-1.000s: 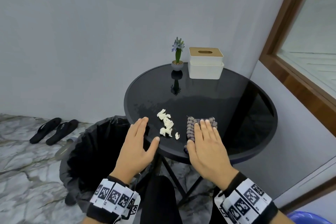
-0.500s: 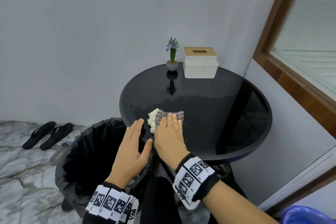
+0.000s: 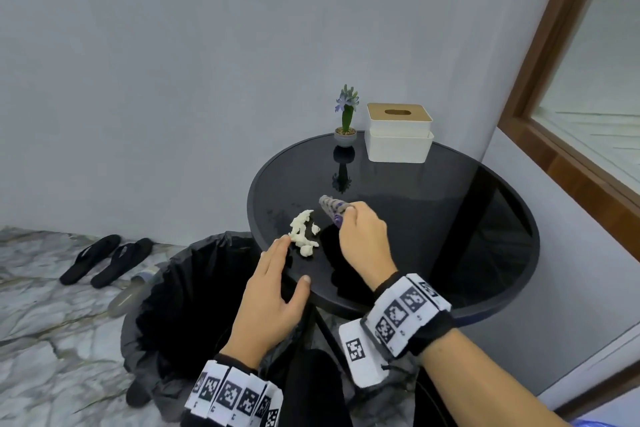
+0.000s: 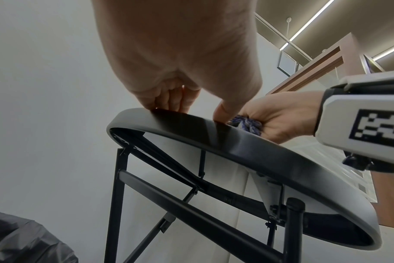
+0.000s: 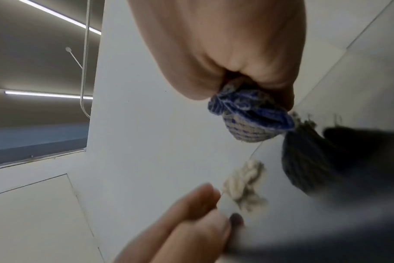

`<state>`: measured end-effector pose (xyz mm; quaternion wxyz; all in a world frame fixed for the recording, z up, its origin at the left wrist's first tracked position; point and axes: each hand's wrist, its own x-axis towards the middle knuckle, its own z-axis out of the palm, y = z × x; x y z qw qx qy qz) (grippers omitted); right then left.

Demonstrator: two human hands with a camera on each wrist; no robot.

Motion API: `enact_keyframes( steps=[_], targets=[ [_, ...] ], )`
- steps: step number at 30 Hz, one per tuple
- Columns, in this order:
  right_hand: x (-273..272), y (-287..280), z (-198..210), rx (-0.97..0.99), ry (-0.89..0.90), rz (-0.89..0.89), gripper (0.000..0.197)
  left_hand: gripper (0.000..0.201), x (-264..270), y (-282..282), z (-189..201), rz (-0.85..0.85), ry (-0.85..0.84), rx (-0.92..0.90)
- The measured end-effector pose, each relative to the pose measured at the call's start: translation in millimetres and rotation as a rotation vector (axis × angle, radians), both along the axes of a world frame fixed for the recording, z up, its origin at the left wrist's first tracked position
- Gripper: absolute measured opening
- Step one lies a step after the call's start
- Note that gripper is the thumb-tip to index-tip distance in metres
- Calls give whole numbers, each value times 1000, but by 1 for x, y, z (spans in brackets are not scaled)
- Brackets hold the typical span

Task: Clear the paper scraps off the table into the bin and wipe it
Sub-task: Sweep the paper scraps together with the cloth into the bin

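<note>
Sweeping step — right hand (image 3: pixel 363 236) grips cloth (image 3: pixel 330 206) beside scraps (image 3: pixel 303 232), left hand (image 3: pixel 273 291) flat at table (image 3: pixel 485 218) edge — next, push scraps into bin (image 3: pixel 166 305)

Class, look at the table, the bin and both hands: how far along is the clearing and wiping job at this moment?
Done: the paper scraps sit bunched near the table edge above the bin. In hand: the right hand grips the cloth lifted beside them, and the left hand lies flat at the rim, fingertips by the pile. Left: no scraps can be seen in the bin yet, and the wiping looks unfinished.
</note>
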<state>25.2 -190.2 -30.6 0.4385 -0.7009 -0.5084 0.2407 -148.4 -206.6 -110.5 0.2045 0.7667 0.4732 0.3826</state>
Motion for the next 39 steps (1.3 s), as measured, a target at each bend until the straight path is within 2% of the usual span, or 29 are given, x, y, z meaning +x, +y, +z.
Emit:
enact_keyframes(
  steps=[6,9,12,15,20,24,32,35,39],
  targets=[
    [41,23,19,20,-312,-4,28,70,2,-2,1,3,-34,-10],
    [50,37,20,-130,-404,64,26,71,2,-2,2,2,-32,-16],
    [46,45,11,-300,-552,225,22,75,1,-2,2,5,-25,-33],
    [37,56,-1,-358,-664,294,21,83,-1,2,3,49,-9,-50],
    [22,72,3,-332,-585,346,26,87,-6,7,6,79,-14,-85],
    [5,74,2,-301,-486,476,33,88,-8,7,4,64,13,-81],
    [7,54,9,-245,-430,595,29,87,-9,6,1,70,14,-59],
    [9,43,8,-208,-368,549,23,87,-9,5,2,67,9,-59],
    [16,30,5,-111,-296,370,28,87,-9,4,1,62,1,-60]
  ],
)
